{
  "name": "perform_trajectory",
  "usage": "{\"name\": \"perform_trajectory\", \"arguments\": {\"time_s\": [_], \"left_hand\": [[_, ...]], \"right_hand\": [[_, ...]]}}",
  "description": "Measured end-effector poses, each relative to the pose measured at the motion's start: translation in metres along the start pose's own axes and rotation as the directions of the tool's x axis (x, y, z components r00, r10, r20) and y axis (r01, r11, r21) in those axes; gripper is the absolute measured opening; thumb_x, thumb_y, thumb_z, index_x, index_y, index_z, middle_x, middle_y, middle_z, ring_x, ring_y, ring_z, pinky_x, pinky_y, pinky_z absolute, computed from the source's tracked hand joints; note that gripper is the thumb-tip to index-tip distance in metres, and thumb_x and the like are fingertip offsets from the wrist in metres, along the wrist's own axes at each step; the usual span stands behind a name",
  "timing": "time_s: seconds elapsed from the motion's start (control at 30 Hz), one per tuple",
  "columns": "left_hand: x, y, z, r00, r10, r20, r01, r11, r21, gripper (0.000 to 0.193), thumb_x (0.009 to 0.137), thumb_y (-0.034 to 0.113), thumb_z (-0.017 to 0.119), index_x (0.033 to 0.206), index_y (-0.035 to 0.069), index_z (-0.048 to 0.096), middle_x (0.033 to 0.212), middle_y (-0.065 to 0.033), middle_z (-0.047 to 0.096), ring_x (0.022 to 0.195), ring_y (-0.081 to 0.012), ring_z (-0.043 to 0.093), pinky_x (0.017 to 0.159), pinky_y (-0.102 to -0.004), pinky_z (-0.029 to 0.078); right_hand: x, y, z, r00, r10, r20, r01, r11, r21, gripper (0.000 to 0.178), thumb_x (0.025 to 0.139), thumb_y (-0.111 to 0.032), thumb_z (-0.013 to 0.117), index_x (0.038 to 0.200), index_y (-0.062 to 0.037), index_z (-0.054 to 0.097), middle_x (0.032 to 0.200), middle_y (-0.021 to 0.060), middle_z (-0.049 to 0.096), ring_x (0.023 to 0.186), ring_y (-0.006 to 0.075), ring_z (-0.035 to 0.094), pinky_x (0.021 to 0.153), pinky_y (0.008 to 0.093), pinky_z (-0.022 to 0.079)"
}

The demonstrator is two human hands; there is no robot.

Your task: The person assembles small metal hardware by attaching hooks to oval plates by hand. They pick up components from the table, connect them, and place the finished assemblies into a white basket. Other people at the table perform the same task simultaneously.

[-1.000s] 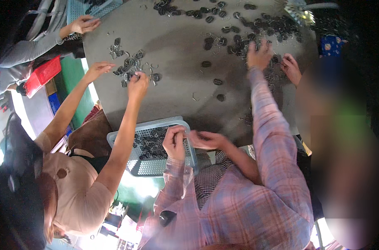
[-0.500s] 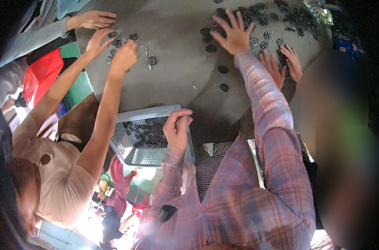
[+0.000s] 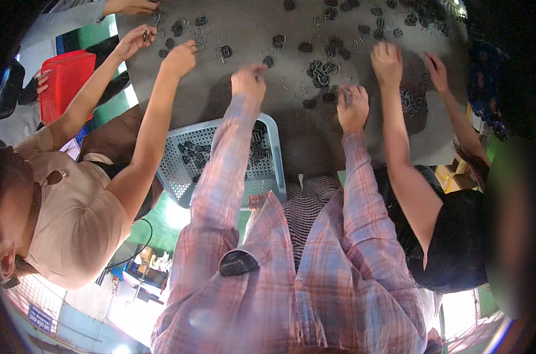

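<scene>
Over the near part of the grey table, my left hand (image 3: 249,81) is blurred, its fingers bent inward beside a small black oval piece (image 3: 268,61). Whatever lies inside them is hidden. My right hand (image 3: 353,107) has its fingers curled and pressed together near another black oval piece (image 3: 330,97); a dark spot shows at the fingertips, too small to name. Beyond it lies a cluster of slotted black oval pieces (image 3: 321,74), with thin bent wire pieces (image 3: 303,89) around it. Below my left forearm, a light blue perforated basket (image 3: 278,154) holds several black pieces.
At the left, a co-worker's two hands (image 3: 179,59) work over loose pieces; another person's hand (image 3: 132,6) is behind. To the right, a dark-sleeved co-worker's hand (image 3: 387,64) and another hand (image 3: 437,72) reach over the table. A red basket (image 3: 67,79) stands beyond the left edge.
My right hand has come back toward me from the far pile, its spread fingers now curled. The left has moved forward past the basket. Black and wire pieces now lie spread nearer the middle.
</scene>
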State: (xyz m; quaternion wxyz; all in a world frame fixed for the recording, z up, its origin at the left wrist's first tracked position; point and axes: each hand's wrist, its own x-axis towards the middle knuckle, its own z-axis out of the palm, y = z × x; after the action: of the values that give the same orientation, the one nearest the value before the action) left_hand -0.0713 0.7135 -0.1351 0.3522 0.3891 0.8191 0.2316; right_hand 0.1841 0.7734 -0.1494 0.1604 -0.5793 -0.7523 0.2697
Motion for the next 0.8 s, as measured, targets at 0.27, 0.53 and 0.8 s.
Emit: {"name": "perform_trajectory", "arguments": {"time_s": [0.27, 0.53, 0.8], "left_hand": [[0.053, 0.011, 0.049, 1.0, -0.004, 0.026, -0.007, 0.906, 0.424, 0.033, 0.075, 0.023, 0.071, 0.1, 0.007, 0.057, 0.094, -0.011, 0.063, 0.098, -0.0293, 0.058, 0.085, -0.0386, 0.047], [0.065, 0.015, 0.038, 0.992, 0.049, -0.112, -0.072, 0.975, -0.211, 0.03, 0.074, 0.014, 0.067, 0.102, 0.005, 0.059, 0.081, -0.0133, 0.063, 0.085, -0.0302, 0.062, 0.078, -0.0398, 0.049], [0.086, 0.026, 0.039, 0.98, 0.148, 0.129, -0.156, 0.986, 0.053, 0.026, 0.07, 0.017, 0.071, 0.094, 0.011, 0.064, 0.094, -0.0122, 0.062, 0.085, -0.0258, 0.062, 0.075, -0.0368, 0.049]], "right_hand": [[0.066, -0.05, 0.039, 0.967, 0.121, 0.225, -0.043, 0.945, -0.324, 0.044, 0.072, -0.028, 0.074, 0.107, -0.0121, 0.052, 0.11, 0.009, 0.052, 0.096, 0.0302, 0.057, 0.079, 0.0413, 0.05], [0.005, -0.029, 0.001, 0.938, 0.212, 0.275, -0.124, 0.944, -0.306, 0.02, 0.069, -0.017, 0.074, 0.085, -0.0108, 0.063, 0.081, 0.0062, 0.06, 0.088, 0.0268, 0.059, 0.072, 0.0395, 0.046], [0.03, -0.048, -0.024, 0.981, 0.035, 0.19, -0.124, 0.867, 0.483, 0.02, 0.073, -0.015, 0.074, 0.088, -0.0039, 0.068, 0.081, 0.0026, 0.064, 0.079, 0.0139, 0.06, 0.073, 0.0325, 0.048]]}}
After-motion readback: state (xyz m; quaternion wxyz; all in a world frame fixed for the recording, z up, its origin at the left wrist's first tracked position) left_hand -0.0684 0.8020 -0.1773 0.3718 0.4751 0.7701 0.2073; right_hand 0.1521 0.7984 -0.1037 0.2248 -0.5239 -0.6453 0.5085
